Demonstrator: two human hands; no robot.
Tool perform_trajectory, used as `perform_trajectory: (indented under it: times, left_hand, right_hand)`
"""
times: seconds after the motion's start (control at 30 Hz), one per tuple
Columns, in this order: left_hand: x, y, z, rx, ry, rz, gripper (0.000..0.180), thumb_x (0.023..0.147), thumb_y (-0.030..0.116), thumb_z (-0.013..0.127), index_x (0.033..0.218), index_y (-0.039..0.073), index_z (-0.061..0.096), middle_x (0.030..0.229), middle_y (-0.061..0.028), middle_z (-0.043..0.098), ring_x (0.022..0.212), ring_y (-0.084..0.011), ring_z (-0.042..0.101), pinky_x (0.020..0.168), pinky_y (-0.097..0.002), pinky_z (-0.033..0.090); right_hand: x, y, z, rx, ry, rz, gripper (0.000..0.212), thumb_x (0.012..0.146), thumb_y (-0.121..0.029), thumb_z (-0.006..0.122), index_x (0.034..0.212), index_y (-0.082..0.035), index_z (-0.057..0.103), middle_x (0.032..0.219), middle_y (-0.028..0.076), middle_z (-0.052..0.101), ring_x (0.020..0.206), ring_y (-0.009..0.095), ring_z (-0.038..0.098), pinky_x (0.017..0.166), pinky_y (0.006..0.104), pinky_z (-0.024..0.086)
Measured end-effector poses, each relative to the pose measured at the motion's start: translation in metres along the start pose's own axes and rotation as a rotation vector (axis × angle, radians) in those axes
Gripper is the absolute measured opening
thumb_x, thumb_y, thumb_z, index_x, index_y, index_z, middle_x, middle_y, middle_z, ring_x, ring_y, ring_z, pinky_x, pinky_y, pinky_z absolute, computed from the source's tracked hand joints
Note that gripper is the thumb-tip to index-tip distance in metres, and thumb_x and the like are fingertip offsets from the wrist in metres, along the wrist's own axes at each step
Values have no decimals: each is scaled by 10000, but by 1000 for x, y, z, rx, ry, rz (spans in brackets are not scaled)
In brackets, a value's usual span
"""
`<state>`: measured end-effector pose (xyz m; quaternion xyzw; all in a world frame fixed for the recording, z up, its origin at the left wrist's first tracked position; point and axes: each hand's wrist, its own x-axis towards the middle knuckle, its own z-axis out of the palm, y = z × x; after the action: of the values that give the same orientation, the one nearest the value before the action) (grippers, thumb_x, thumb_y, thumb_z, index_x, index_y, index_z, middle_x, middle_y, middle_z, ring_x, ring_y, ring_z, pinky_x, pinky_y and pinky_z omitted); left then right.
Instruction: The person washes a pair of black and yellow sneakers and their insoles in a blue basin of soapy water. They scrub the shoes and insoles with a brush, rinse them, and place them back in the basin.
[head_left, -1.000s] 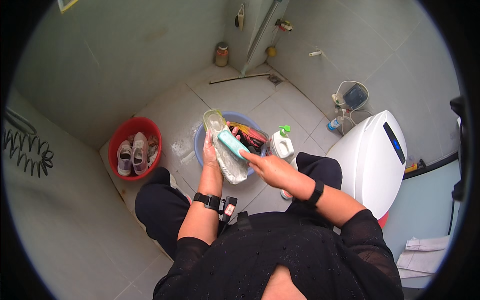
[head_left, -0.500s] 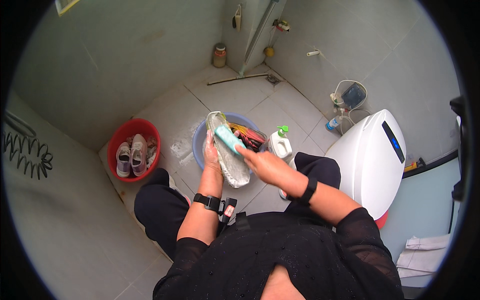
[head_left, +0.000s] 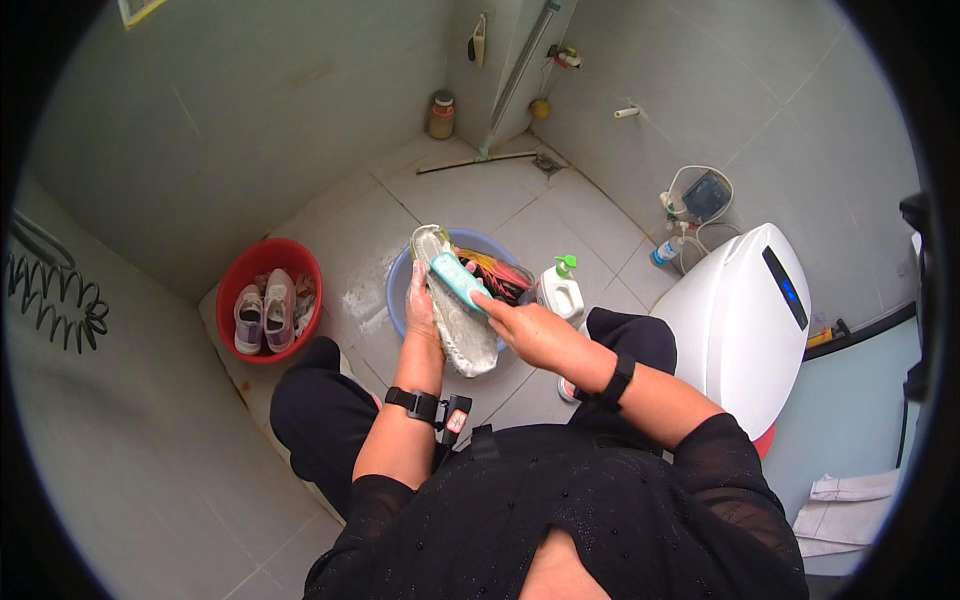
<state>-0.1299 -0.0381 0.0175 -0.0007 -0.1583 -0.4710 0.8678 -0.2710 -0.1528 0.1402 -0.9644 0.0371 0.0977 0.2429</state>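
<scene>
A soapy, pale shoe lies sole up above the blue basin, tilted with its far end to the left. My left hand grips it along its left edge. In my right hand is a turquoise scrubbing brush, pressed against the sole; its bristles are hidden. Behind the shoe, a dark item with pink and yellow parts rests in the basin. A white pump bottle with a green top stands just right of the basin.
On the left, a red basin holds a pair of light shoes and crumpled whitish material. A white toilet stands on the right. Foam streaks the tiled floor. A long-handled squeegee leans at the back corner.
The brush has shifted very slightly along the sole in my right hand. My left hand still holds the shoe over the basin.
</scene>
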Motion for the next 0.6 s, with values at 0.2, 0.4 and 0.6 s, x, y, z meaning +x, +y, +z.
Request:
perform_trajectory:
  times: [0.2,0.4,0.6]
  left_hand:
    - [-4,-7,7,207,510,-127,608,962,521,419,1343,48,452,1168,-172,614,948,-321,649,824,-445,553]
    - [8,30,40,344,551,-106,543,935,484,501,1263,52,516,1103,-182,630,943,-305,650,826,-439,553]
    - [24,56,53,575,718,-70,602,912,503,539,1285,33,504,1152,-186,616,977,-335,636,877,-462,527]
  right_hand:
    - [28,16,-5,-182,329,-114,486,870,-123,529,1349,-128,444,717,174,637,672,342,652,615,446,517]
    - [36,18,2,135,328,-129,437,949,-212,503,1381,-204,438,742,229,619,684,403,622,621,481,488]
    - [48,24,4,188,296,-155,422,954,-215,490,1373,-220,442,778,211,633,682,395,629,599,488,492]
